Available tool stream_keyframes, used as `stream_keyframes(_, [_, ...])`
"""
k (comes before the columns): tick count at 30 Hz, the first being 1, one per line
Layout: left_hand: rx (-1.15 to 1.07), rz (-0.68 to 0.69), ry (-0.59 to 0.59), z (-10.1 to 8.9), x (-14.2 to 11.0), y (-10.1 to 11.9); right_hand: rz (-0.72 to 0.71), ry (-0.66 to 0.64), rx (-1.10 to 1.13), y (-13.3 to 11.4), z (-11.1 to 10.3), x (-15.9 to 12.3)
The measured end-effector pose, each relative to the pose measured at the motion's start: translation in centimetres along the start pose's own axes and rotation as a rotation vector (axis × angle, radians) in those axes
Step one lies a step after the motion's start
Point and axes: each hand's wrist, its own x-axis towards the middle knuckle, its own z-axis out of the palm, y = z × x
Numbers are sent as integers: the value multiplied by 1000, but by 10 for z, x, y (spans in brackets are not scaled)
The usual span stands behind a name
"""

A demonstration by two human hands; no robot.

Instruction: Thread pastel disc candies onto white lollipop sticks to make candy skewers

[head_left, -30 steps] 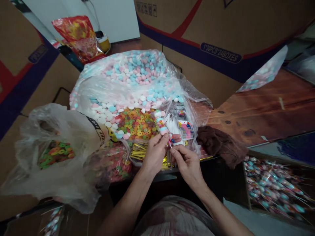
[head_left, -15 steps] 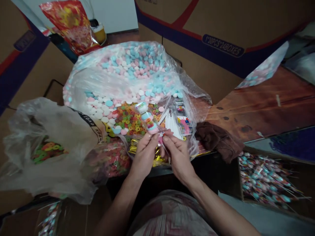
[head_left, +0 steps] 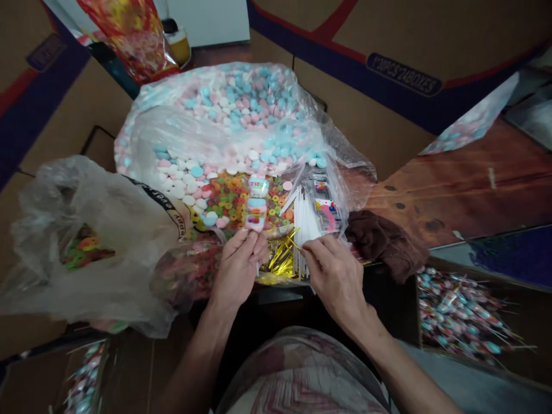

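Observation:
My left hand (head_left: 239,261) is closed round the lower end of a wrapped candy skewer (head_left: 257,204), a stack of pastel and coloured sweets in clear film, held upright. A white stick end shows below the fingers. My right hand (head_left: 332,267) pinches a thin gold twist tie (head_left: 297,240) between thumb and forefinger. Just left of it lies a pile of gold twist ties (head_left: 281,261). White sticks (head_left: 301,221) and printed wrappers (head_left: 326,213) lie beyond the right hand. Behind the skewer are ring gummies (head_left: 228,201) in several colours.
A large clear bag of pastel candies (head_left: 254,98) fills the back. At the left sits a plastic bag (head_left: 95,207) with ring gummies. A brown cloth (head_left: 379,241) lies at the right, near a box of finished candy skewers (head_left: 461,316). Big cartons (head_left: 345,103) stand behind.
My hands have moved apart. The right one has left the skewer's base and now pinches a gold tie to the right; the left keeps the skewer, which is more upright.

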Motion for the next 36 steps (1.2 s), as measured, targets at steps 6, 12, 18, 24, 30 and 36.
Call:
stream_keyframes(6, [65, 89, -1, 10, 3, -13, -127, 19, -339, 12, 20, 1])
stream_keyframes(12, [81, 100, 30, 10, 5, -11, -125, 34, -441, 13, 36, 7])
stream_keyframes(18, [69, 65, 99, 4, 11, -17, -83, 28, -398, 17, 34, 10])
stream_keyframes(24, [206, 187, 236, 2, 16, -26, -147, 34, -406, 15, 33, 6])
stream_keyframes(30, [195, 188, 203, 10, 17, -26, -25, 77, -178, 17, 34, 8])
stream_keyframes(36, [158, 124, 94, 14, 23, -30, 103, 1, 526, 12, 13, 13])
